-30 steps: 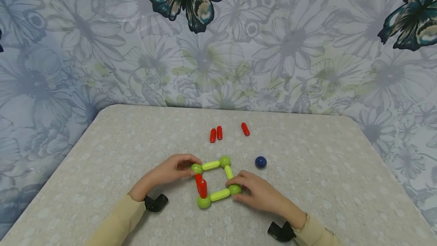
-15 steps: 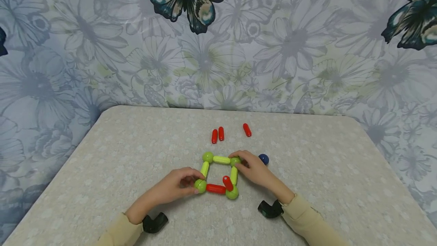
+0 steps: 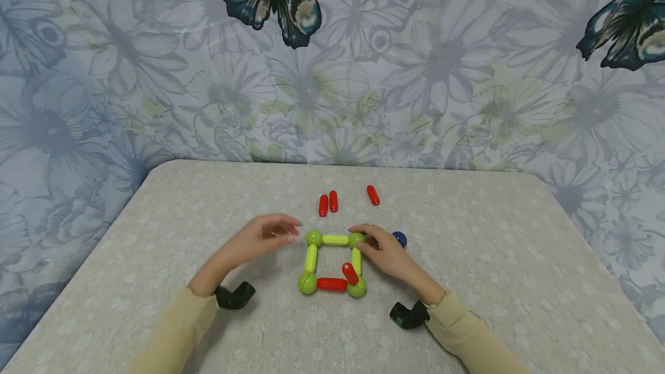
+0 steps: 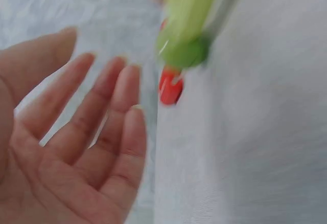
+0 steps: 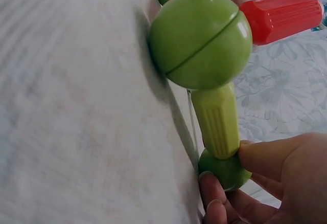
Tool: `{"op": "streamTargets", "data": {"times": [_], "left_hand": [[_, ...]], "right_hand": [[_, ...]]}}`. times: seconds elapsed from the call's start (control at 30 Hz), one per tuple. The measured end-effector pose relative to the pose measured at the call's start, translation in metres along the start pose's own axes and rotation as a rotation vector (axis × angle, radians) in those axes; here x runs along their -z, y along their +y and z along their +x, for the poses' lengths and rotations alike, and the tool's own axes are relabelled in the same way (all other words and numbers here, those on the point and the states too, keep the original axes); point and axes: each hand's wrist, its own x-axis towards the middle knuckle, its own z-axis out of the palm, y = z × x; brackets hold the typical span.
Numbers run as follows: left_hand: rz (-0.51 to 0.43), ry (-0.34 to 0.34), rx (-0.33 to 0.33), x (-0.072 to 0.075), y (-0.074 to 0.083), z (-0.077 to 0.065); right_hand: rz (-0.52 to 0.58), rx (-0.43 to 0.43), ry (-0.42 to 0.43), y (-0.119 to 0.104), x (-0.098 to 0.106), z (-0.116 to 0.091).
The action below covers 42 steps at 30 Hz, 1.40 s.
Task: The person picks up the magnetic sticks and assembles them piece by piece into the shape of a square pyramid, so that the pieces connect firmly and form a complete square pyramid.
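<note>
A square frame lies on the table, built of green balls joined by three yellow-green sticks (image 3: 335,239) and a red stick (image 3: 331,284). Another red stick (image 3: 350,273) stands up from the near right ball (image 3: 357,287). My right hand (image 3: 387,253) pinches the far right green ball (image 5: 225,170) between thumb and fingers. Left of the frame, my left hand (image 3: 265,238) is held apart from it with nothing in it. Its fingers are relaxed, palm showing in the left wrist view, and the nearest piece is the far left ball (image 3: 314,238).
Two red sticks (image 3: 328,203) lie side by side behind the frame, and one more red stick (image 3: 373,195) lies farther right. A dark blue ball (image 3: 399,239) sits just beyond my right hand, partly covered by it. A patterned wall hanging borders the table's (image 3: 467,218) back edge.
The frame has turned, bringing its red side to the front and the standing red stick to the near right. My left hand has let go of a ball and moved back; my right hand moved farther away.
</note>
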Motion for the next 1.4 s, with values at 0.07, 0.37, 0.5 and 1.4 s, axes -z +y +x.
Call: {"op": "streamTargets", "data": {"times": [0.07,0.37,0.5,1.4], "left_hand": [[-0.055,0.051,0.050,0.012,-0.008,0.022],[0.043,0.040,0.159,0.008,-0.034,0.094],[0.227,0.020,0.124,-0.002,-0.034,0.108],[0.013,0.236,0.047,-0.006,-0.030,0.078]], "right_hand": [[0.004,0.001,0.008,0.001,0.000,0.000],[0.030,0.010,0.012,0.007,-0.004,0.000],[0.031,0.015,0.029,0.008,-0.005,-0.001],[0.040,0.004,0.030,0.012,-0.006,-0.001]]}}
